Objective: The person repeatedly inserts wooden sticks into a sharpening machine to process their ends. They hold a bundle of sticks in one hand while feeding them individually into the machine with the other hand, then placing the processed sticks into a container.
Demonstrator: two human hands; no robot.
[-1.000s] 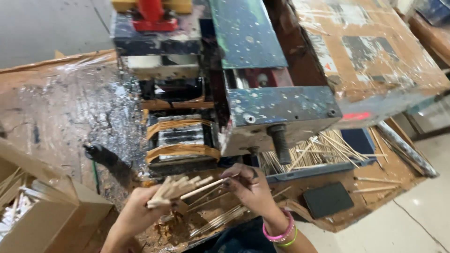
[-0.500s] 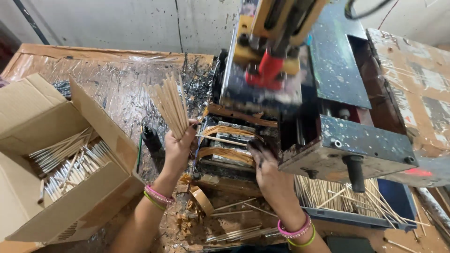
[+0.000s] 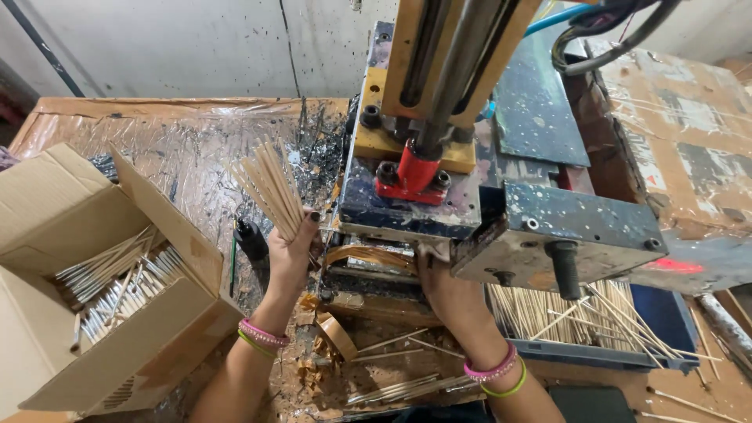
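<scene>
While gripped upright in left hand (image 3: 288,254): fanned bundle of bare sticks (image 3: 270,188), beside press machine (image 3: 439,172). Right hand (image 3: 440,286) reaching under machine head, grip hidden. Coated sticks (image 3: 117,282) already boxed in carton (image 3: 47,211); uncoated stock (image 3: 564,313) remaining in tray.

So a second ago both hands were low at about 6 o'clock, sorting a loose bunch of sticks together in front of the machine. Now the left hand (image 3: 288,252) has lifted the bundle of sticks (image 3: 270,186) upright toward 11 o'clock, fanned beside the press (image 3: 415,176). The right hand (image 3: 440,283) let go and slid up under the press head at 12 o'clock, fingers tucked out of sight.
</scene>
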